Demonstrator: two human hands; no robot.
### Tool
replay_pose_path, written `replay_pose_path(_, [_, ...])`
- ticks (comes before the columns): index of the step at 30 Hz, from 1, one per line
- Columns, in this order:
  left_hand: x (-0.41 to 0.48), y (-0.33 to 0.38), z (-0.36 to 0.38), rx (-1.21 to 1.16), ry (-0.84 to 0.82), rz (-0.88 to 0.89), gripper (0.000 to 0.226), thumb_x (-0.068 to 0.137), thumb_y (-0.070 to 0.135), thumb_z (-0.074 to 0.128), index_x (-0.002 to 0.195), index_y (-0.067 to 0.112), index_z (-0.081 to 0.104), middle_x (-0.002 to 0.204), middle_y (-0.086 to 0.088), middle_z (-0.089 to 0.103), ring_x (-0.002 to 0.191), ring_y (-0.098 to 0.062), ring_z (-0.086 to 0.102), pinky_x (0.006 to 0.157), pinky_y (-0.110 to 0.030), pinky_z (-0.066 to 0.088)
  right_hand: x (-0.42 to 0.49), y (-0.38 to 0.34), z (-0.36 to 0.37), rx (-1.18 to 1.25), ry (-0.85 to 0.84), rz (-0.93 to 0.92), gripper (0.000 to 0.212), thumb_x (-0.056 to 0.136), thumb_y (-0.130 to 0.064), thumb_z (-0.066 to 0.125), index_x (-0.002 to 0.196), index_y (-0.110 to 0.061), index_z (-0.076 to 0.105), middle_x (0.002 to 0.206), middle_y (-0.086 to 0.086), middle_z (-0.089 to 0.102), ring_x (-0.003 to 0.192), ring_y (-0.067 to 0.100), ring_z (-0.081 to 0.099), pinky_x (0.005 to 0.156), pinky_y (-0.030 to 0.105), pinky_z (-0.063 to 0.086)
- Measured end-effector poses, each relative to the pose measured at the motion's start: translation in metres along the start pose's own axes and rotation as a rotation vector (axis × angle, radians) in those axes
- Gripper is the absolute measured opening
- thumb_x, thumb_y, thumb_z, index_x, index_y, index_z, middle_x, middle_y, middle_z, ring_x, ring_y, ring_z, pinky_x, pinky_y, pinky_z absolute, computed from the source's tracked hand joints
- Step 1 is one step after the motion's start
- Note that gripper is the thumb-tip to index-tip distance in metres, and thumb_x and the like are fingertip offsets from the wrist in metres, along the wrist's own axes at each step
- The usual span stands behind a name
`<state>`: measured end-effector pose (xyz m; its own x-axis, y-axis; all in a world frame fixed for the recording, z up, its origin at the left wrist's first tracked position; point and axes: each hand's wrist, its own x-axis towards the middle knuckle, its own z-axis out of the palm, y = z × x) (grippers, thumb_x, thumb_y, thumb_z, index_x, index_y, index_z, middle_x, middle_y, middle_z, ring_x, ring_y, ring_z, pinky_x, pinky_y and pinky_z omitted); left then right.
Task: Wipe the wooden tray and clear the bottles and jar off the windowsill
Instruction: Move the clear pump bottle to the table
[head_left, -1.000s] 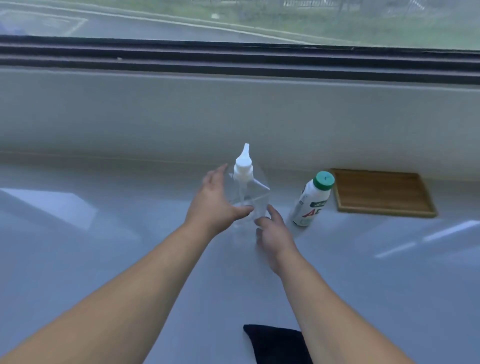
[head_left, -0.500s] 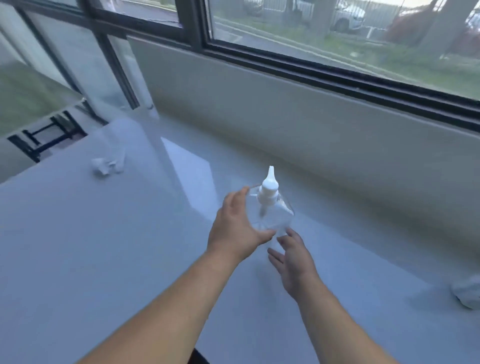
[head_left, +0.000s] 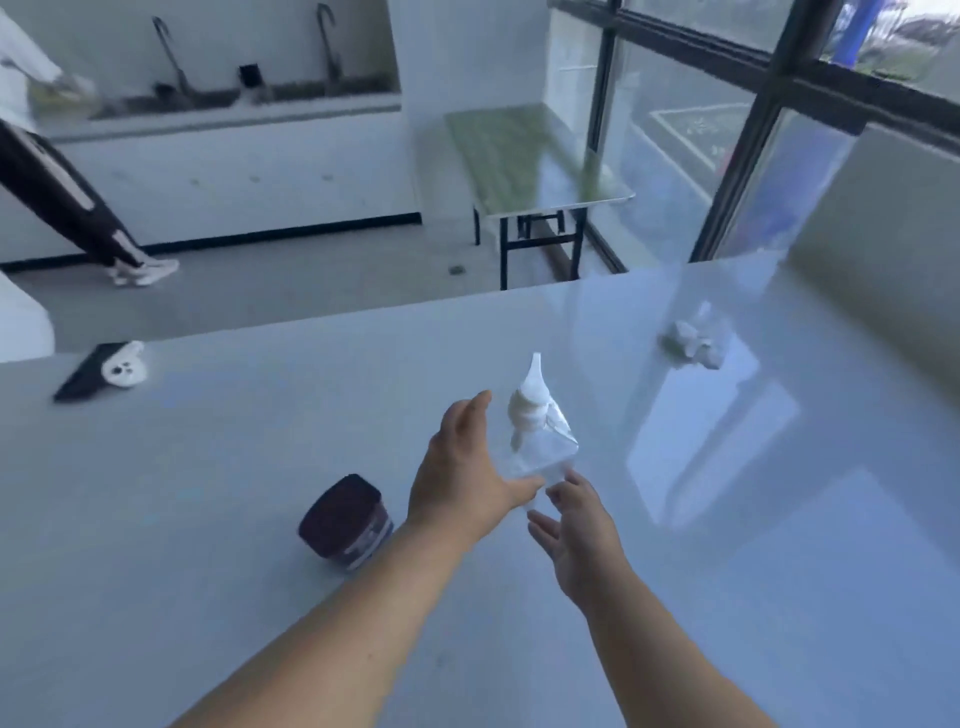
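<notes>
A clear plastic bottle (head_left: 540, 447) with a white pointed nozzle is held above the white windowsill (head_left: 753, 597). My left hand (head_left: 467, 478) grips its left side and is shut on it. Just under the bottle's base my right hand (head_left: 576, 535) has its fingers spread, touching or nearly touching the bottom. A dark jar (head_left: 345, 522) with a dark lid stands on the sill to the left of my left wrist. The wooden tray and the green-capped bottle are out of view.
Crumpled white paper (head_left: 693, 343) lies on the sill at the right, near the window frame. A black card with a white object (head_left: 101, 369) rests at the sill's left edge. Beyond the sill are a green table (head_left: 530, 161), a sink counter and a person's leg (head_left: 67, 208).
I have carried the clear bottle to the left, away from the tray and the green-capped bottle. The view swung left with it; the dark jar and the room came into sight.
</notes>
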<state>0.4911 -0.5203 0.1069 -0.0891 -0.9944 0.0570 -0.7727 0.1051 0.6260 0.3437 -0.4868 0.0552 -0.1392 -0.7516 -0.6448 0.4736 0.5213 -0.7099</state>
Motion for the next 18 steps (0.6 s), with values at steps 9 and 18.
replay_pose_path(9, [0.034, -0.130, -0.080, 0.046, 0.090, -0.156, 0.118, 0.067, 0.066, 0.083, 0.160, 0.035, 0.017, 0.165, 0.008, 0.027, 0.135, -0.018, 0.052, 0.091, -0.028, 0.039, 0.040, 0.038, 0.147, -0.173, -0.082, 0.074, 0.053, 0.098, -0.017, 0.052, 0.148, -0.032, 0.046, 0.116, -0.009, 0.054, 0.109, 0.030, 0.066, 0.094, 0.037, 0.053])
replay_pose_path(18, [0.050, -0.169, -0.076, 0.028, 0.044, -0.192, 0.119, 0.067, 0.064, 0.086, 0.159, 0.038, 0.016, 0.164, 0.008, 0.027, 0.130, -0.018, 0.056, 0.088, -0.028, 0.039, 0.065, 0.058, 0.170, -0.222, -0.054, 0.096, 0.058, 0.095, -0.016, 0.052, 0.150, -0.033, 0.045, 0.128, -0.001, 0.051, 0.112, 0.030, 0.065, 0.095, 0.036, 0.053])
